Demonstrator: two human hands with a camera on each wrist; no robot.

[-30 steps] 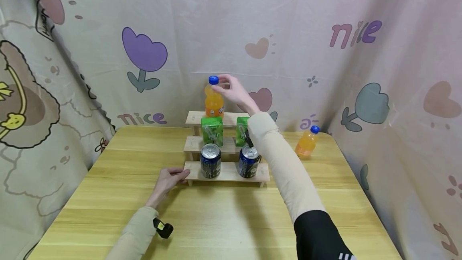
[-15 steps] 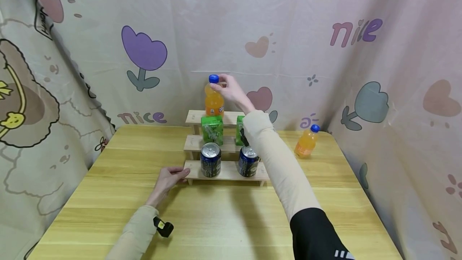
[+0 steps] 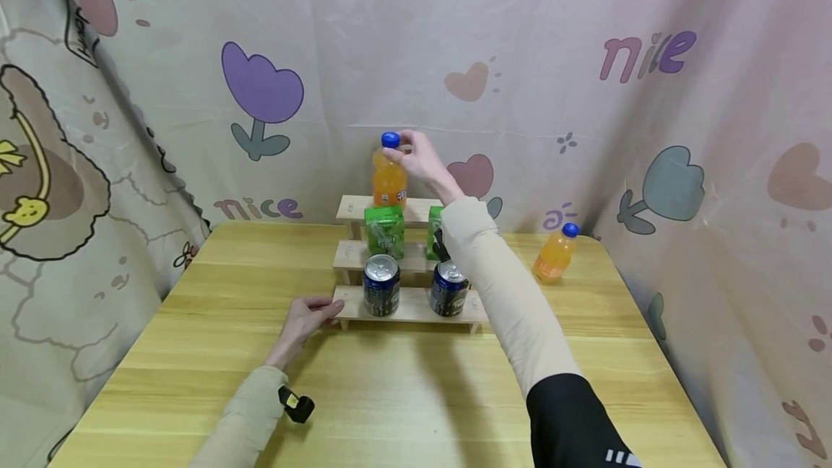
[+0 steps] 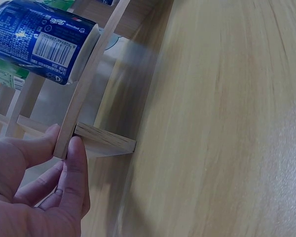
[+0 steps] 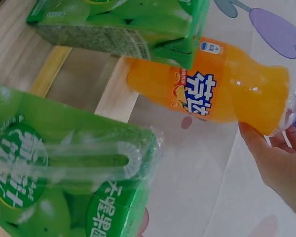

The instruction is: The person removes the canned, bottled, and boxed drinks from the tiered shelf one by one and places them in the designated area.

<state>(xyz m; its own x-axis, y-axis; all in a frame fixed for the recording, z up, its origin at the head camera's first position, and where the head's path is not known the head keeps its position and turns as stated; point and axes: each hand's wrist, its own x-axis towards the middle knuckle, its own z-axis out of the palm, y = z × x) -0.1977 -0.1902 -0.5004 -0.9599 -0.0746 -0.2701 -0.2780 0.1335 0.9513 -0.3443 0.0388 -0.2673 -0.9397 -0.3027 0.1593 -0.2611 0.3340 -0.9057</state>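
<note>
My right hand (image 3: pixel 421 157) pinches an orange soda bottle (image 3: pixel 389 180) near its neck, just under the blue cap. The bottle stands upright at the left of the top step of a three-step wooden rack (image 3: pixel 414 304). In the right wrist view the bottle (image 5: pixel 212 91) lies behind two green juice boxes, and the thumb is at its shoulder. My left hand (image 3: pixel 305 320) grips the left end of the lowest step. The left wrist view has the thumb above that board (image 4: pixel 81 94) and fingers beneath it, beside a blue can (image 4: pixel 44 42).
Two dark blue cans, a left one (image 3: pixel 381 285) and a right one (image 3: pixel 448 289), stand on the lowest step. Behind them are two green juice boxes (image 3: pixel 385 232), the right one partly hidden by my sleeve. Another orange soda bottle (image 3: pixel 555 255) stands on the table at right.
The view has shifted slightly. My right hand stays at the neck of the bottle on the top step, and my left hand keeps its hold on the rack.
</note>
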